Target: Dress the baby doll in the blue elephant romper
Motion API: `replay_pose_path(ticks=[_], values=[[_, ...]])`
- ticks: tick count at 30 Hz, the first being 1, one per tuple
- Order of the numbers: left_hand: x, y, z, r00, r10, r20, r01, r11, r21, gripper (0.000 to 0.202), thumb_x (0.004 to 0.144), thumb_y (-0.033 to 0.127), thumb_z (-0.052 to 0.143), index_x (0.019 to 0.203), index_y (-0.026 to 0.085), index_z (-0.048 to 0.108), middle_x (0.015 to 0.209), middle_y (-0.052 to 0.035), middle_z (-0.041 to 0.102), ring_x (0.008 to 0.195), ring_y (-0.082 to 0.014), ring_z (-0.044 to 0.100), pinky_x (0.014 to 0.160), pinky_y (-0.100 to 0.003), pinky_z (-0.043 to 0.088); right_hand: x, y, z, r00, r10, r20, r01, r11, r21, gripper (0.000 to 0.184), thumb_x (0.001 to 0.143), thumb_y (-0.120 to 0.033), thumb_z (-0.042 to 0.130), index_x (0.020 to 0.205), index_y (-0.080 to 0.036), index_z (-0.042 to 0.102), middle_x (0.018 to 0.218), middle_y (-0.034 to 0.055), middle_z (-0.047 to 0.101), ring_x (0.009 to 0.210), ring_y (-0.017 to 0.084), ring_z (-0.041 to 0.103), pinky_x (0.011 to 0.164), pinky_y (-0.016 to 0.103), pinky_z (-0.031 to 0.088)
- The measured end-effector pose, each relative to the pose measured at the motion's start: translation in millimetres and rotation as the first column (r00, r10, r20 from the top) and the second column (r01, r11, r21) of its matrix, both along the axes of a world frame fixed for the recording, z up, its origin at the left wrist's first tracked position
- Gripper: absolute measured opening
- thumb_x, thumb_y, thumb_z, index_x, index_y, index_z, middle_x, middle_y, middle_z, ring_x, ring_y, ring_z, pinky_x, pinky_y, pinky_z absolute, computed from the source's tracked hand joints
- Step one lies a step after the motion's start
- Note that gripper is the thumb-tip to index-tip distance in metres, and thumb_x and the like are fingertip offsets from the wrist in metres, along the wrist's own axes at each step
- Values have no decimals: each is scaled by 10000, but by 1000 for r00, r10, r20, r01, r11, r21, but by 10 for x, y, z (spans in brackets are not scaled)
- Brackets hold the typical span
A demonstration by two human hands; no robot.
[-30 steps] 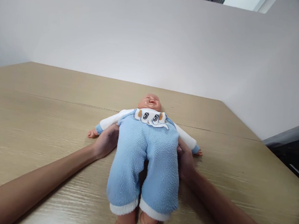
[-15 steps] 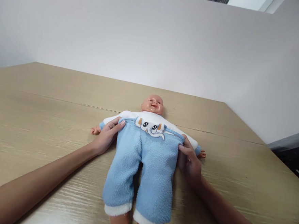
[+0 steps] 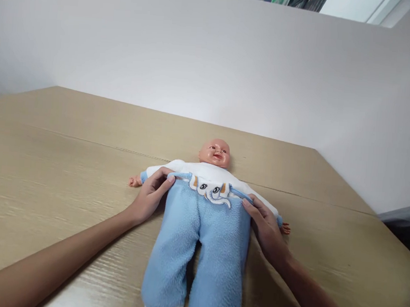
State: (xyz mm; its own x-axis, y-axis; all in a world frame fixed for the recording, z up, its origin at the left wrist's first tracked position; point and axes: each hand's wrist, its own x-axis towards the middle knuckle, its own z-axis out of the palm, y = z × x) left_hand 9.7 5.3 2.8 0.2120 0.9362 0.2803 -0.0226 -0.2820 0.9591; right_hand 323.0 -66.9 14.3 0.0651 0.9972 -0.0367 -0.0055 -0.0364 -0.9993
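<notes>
A baby doll (image 3: 216, 153) lies on its back, its arms spread and its head pointing away from me. It wears a white long-sleeved top (image 3: 209, 171) with blue cuffs and fleecy light-blue pants (image 3: 185, 231) with white hems. An elephant face patch (image 3: 210, 191) sits at the middle of the pants' waist. My left hand (image 3: 153, 193) is closed, pinching the waistband's left edge between thumb and fingers. At the right edge, my right hand (image 3: 265, 225) pinches the waistband likewise. The doll's feet lie below the view.
Under the doll is a wood-grain table (image 3: 66, 172) with a seam running across it. A white wall (image 3: 198, 55) rises behind, with an opening (image 3: 303, 0) at the top. Something dark (image 3: 406, 230) stands beyond the table's right edge.
The view has tilted slightly, so the doll appears lower and farther right. My right hand's fingers have shifted onto the top of the waistband, and both hands still grip the pants.
</notes>
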Motion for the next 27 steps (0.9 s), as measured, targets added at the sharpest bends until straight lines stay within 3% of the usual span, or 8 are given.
replay_pose_path(ticks=[3, 5, 9, 13, 16, 20, 24, 27], values=[[6, -18, -2, 999, 42, 7, -42, 998, 39, 355, 1045, 549, 660, 1036, 195, 683, 1008, -49, 656, 971, -218, 570, 873, -307, 426, -15, 92, 158, 975, 39, -217, -51, 997, -50, 350, 929, -555, 786, 911, -241, 632, 810, -24, 565, 733, 159, 491, 686, 274, 449], [9, -29, -4, 998, 63, 17, -64, 997, 48, 336, 1051, 528, 660, 1025, 194, 689, 1002, -53, 658, 973, -219, 581, 874, -308, 431, -10, 168, 218, 974, 55, -220, -68, 996, -52, 376, 923, -559, 791, 892, -238, 598, 762, -39, 519, 662, 139, 440, 621, 261, 400], [15, -41, -6, 996, 85, 17, -86, 995, 60, 317, 1065, 508, 645, 1024, 199, 700, 1026, -63, 664, 1010, -231, 591, 894, -320, 436, 2, 286, 320, 977, 112, 182, -120, 992, 39, 342, 996, -576, 703, 975, -246, 619, 832, -18, 580, 744, 163, 517, 675, 286, 404], [21, -43, -22, 996, 83, 29, -84, 994, 71, 259, 1076, 467, 641, 1040, 213, 680, 1036, -53, 654, 1024, -225, 594, 889, -319, 438, -191, 451, 558, 802, -36, 596, -175, 940, 292, 267, 1076, -515, 570, 1063, -255, 628, 919, 29, 639, 854, 226, 579, 796, 366, 432], [21, -42, -33, 996, 90, 28, -92, 991, 94, 211, 1084, 425, 640, 1057, 219, 676, 1037, -46, 651, 1016, -212, 597, 893, -316, 444, -501, 713, 752, 684, -156, 713, -282, 844, 455, 201, 1067, -418, 583, 1077, -226, 642, 1078, 97, 692, 1040, 288, 615, 961, 435, 438], [15, -55, -44, 994, 104, 21, -106, 981, 161, 158, 1094, 368, 629, 1058, 222, 680, 1030, -45, 653, 999, -198, 604, 915, -313, 462, -988, 1189, 873, 476, 115, 872, -606, 762, 230, 203, 1053, -329, 634, 1196, -190, 672, 1271, 140, 727, 1244, 331, 630, 1096, 478, 432], [15, -74, -62, 991, 132, 3, -128, 954, 272, 98, 1093, 308, 627, 1083, 234, 691, 1060, -55, 671, 1036, -207, 614, 967, -335, 465, -1451, 1594, 756, 129, 350, 928, -854, 516, -75, 253, 954, -114, 703, 1204, -155, 719, 1256, 153, 743, 1168, 316, 674, 977, 415, 500], [20, -80, -68, 991, 133, 1, -128, 950, 284, 99, 1090, 300, 626, 1072, 232, 696, 1046, -64, 672, 1015, -216, 621, 939, -345, 482, -1706, 1729, 594, 104, 361, 927, -879, 470, -85, 157, 913, -42, 715, 956, -188, 754, 956, 32, 740, 921, 229, 670, 828, 337, 472]])
